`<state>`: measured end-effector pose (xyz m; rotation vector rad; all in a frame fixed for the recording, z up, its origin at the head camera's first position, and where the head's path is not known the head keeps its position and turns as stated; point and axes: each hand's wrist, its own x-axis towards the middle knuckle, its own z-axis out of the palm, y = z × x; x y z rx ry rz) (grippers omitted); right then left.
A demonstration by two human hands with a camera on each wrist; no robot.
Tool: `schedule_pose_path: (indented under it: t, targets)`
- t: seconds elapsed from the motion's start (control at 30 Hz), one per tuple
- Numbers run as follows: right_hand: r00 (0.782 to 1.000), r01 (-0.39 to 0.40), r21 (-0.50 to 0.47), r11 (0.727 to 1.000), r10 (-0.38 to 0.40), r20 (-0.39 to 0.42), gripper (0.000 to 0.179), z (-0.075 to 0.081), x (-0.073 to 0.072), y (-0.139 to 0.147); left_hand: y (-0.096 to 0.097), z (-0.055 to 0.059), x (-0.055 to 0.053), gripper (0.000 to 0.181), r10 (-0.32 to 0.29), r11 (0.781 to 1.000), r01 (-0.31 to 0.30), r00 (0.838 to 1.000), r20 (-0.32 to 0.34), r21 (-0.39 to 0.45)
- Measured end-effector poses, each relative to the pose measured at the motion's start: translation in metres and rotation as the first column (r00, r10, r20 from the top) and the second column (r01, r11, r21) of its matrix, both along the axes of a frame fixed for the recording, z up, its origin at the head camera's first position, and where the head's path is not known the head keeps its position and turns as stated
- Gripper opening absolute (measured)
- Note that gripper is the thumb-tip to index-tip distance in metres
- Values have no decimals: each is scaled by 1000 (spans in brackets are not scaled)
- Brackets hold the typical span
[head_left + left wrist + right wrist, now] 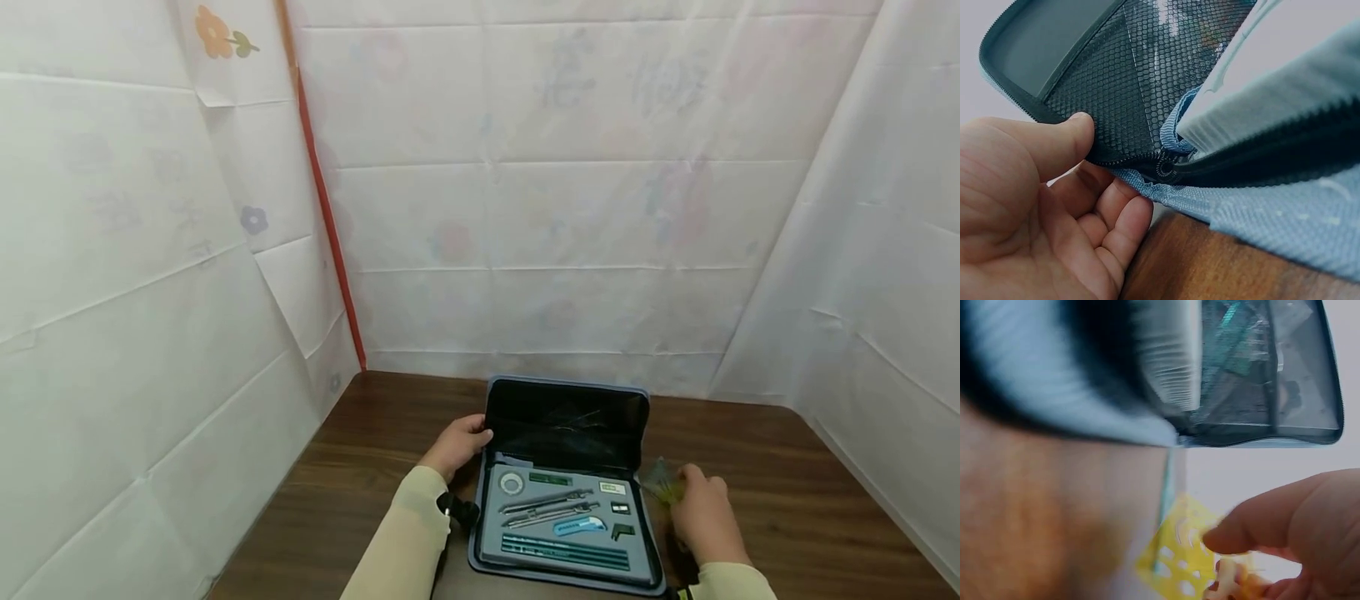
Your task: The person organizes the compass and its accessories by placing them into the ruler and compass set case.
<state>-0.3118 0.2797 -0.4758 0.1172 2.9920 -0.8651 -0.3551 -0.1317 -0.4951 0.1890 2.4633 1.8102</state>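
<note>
A blue zip case (525, 417) stands open on the table, its black lid with a mesh pocket raised at the back. My left hand (455, 447) pinches the lid's zipped edge near the hinge, thumb on the mesh side in the left wrist view. To the right of the case, my right hand (705, 512) holds a yellow stencil template (1179, 556) together with a clear, green-edged piece (658, 471), probably a ruler. A grey tray (581, 562) in the case carries two compasses (551, 504), a blue utility knife (580, 526), dark green pencils (565, 552) and a tape roll (512, 483).
The tray also bears an eraser (612, 488), a sharpener (619, 507) and a green lead case (550, 478). A brown wooden table (390, 417) lies under everything. White printed sheets (600, 208) hang behind it and on both sides.
</note>
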Motion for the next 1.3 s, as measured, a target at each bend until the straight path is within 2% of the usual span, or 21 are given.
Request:
schedule_pose_path:
  t: [0.1, 0.2, 0.33, 0.4, 0.5, 0.63, 0.77, 0.83, 0.93, 1.03, 1.13, 1.23, 1.3]
  targets:
    - [996, -28, -15, 999, 27, -85, 51, 10, 5, -1, 4, -2, 0, 32, -16, 1000, 16, 1000, 1, -3]
    - [979, -115, -8, 993, 112, -168, 35, 27, 9, -10, 7, -3, -1, 31, -27, 1000, 27, 1000, -4, -8]
    - [930, -262, 34, 964, 262, -256, 17, 54, 6, -29, 9, -3, -3, 34, -24, 1000, 24, 1000, -14, -9]
    - [904, -321, 55, 945, 324, -278, 17, 66, 1, -38, 9, -3, -3, 35, -15, 1000, 15, 1000, -8, -11]
    - [881, -371, 96, 924, 383, -278, 19, 76, -6, -50, 9, -5, -2, 34, -9, 1000, 8, 1000, -6, -15]
    - [850, -417, 165, 894, 448, -279, 23, 80, -13, -60, 11, -6, 0, 29, 16, 1000, -17, 999, -38, -27]
    - [819, -440, 206, 874, 485, -308, 28, 81, -16, -69, 15, 4, -1, 33, 73, 996, -78, 990, -117, -37]
    - [801, -443, 228, 867, 497, -334, 31, 81, -17, -75, 16, 13, -1, 42, 106, 993, -114, 979, -175, -36]
    - [763, -457, 274, 847, 531, -370, 33, 82, -18, -83, 18, 27, 2, 54, 125, 988, -146, 954, -272, -56]
    - [724, -472, 316, 823, 566, -395, 32, 80, -19, -91, 20, 37, 7, 59, 108, 979, -161, 929, -355, -125]
    - [717, -473, 331, 816, 575, -394, 31, 78, -19, -97, 22, 45, 12, 59, 71, 965, -165, 914, -400, -205]
    - [717, -474, 334, 815, 577, -391, 31, 74, -21, -102, 24, 50, 15, 58, 56, 953, -172, 910, -411, -250]
    - [710, -474, 338, 813, 580, -400, 30, 71, -25, -103, 24, 51, 16, 58, 61, 952, -177, 910, -410, -250]
